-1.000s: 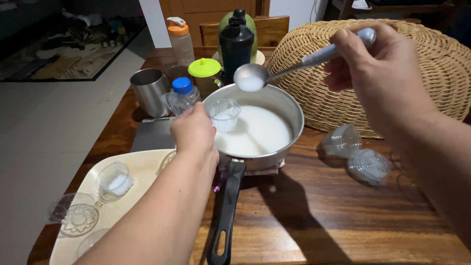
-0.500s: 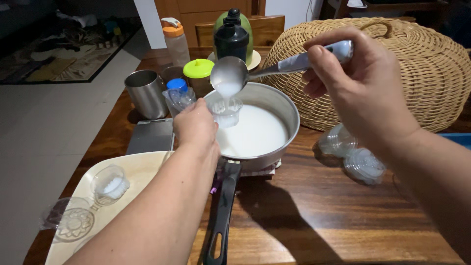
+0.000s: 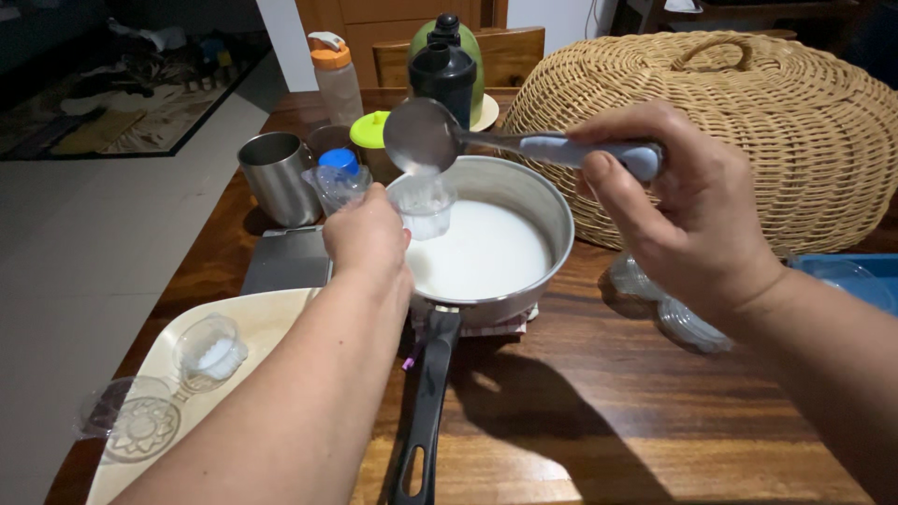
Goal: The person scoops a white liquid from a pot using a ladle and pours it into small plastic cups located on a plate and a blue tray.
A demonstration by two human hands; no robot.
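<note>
My left hand (image 3: 367, 236) holds a small clear plastic cup (image 3: 424, 207) over the near-left rim of a metal saucepan (image 3: 556, 217) filled with white liquid (image 3: 486, 251). My right hand (image 3: 681, 208) grips the pale handle of a metal ladle (image 3: 423, 137), whose bowl is tilted just above the cup, with a little white liquid at its lip. The pan's black handle (image 3: 423, 411) points toward me.
A cream tray (image 3: 267, 320) at the left carries a filled cup (image 3: 213, 352) with an open lid (image 3: 133, 417). A steel mug (image 3: 275, 177), bottles (image 3: 447, 64) and a green-lidded jar (image 3: 375, 131) stand behind. A wicker dome (image 3: 748, 112) and empty clear cups (image 3: 687, 323) sit at the right.
The ladle came down from above the pan and tipped over the cup, pouring white liquid into it. My right hand dropped lower and the cup lifted slightly.
</note>
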